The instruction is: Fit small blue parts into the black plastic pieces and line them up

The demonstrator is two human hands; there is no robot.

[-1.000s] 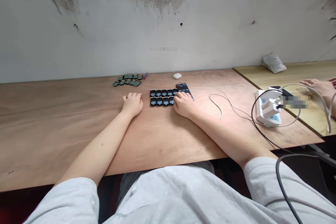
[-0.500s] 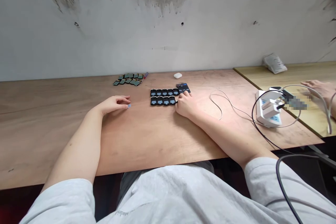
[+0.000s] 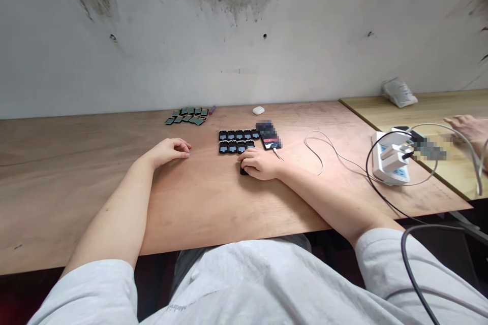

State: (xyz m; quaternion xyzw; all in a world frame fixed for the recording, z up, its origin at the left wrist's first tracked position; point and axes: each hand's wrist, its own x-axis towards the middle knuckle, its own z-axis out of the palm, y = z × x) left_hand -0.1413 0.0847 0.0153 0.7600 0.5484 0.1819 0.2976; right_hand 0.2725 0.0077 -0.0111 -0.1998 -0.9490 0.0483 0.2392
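Note:
My left hand (image 3: 168, 152) hovers low over the table's left part, thumb and fingertips pinched on a small blue piece (image 3: 189, 153), mostly hidden now. Closer to me than two rows of small black cases (image 3: 232, 141), my right hand (image 3: 263, 163) is closed on a small black case (image 3: 243, 171). The fingers cover most of this one. Each case in the rows shows a light blue-grey middle. A phone (image 3: 269, 134) with a white cable plugged in lies beyond my right hand, touching or close to the rows.
Several flat dark-edged grey-green pieces (image 3: 186, 116) and a small screwdriver-like tool (image 3: 212, 110) lie at the back. Nearby is a white rounded case (image 3: 258, 110). Right of my arm are a power strip (image 3: 377, 155) and loose cables. Another person's hand (image 3: 470, 129) is at the far right.
My right hand has drawn back toward me and left from the phone's lower end, with a black case under its fingers. My left hand has shifted slightly right.

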